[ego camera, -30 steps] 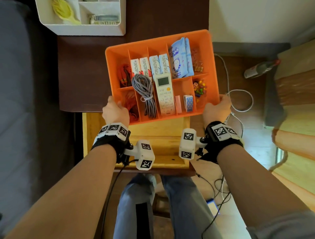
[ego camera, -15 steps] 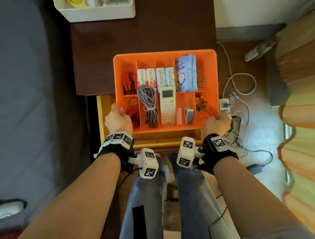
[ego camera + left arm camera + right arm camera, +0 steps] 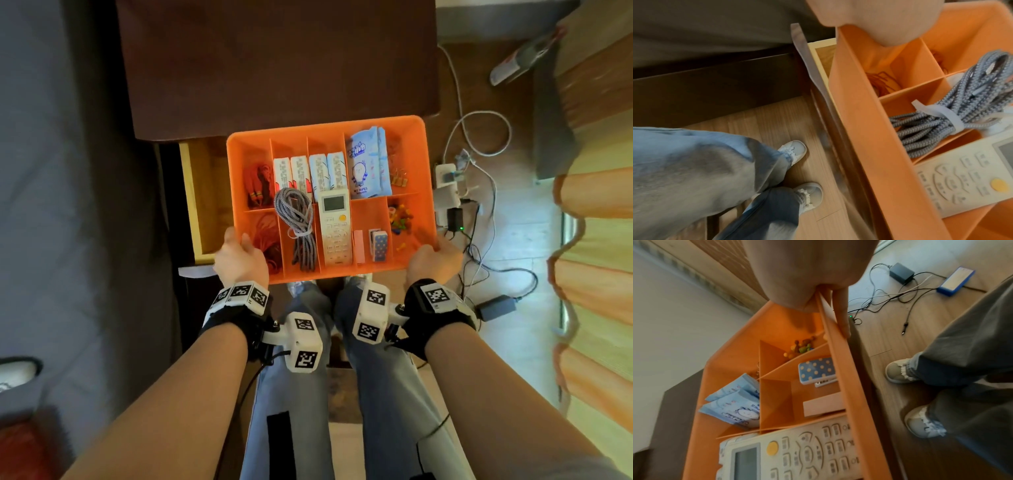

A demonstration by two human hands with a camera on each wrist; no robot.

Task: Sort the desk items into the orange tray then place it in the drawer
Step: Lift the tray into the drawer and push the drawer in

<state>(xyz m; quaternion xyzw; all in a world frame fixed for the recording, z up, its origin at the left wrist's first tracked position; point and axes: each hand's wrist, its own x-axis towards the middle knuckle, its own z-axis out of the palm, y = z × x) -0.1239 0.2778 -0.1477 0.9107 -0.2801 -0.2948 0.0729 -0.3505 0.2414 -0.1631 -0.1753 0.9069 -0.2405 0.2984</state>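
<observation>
Risk sits mostly in how we hold the orange tray (image 3: 423, 161): our left hand (image 3: 239, 260) grips the near-left corner and our right hand (image 3: 432, 262) the near-right corner, thumbs over the rim and the fingers (image 3: 841, 316) of the right hand pressed along the outer wall. Everything beyond our fingers is unsupported, so we judge that the far edge could dip and the load slide away from us.

The tray hangs in the air over the open drawer (image 3: 202, 192), its far rim close to the front edge of the dark desk (image 3: 274, 68), and it sits off to the right of the drawer, so that a strip of drawer shows only to the left of our left hand. If we lower it from here, its right side would probably catch the drawer's wall, or its far rim knock the desk edge.

A jolt could scatter the loose pushpins (image 3: 400, 219), just ahead of our right hand, into neighbouring compartments or onto the floor. The remote (image 3: 335, 229) and the grey cable (image 3: 298, 222) lie long between our hands and could shift if the tray tilts.

The chargers and wires (image 3: 455, 202) on the floor, right of our right hand, could snag.
</observation>
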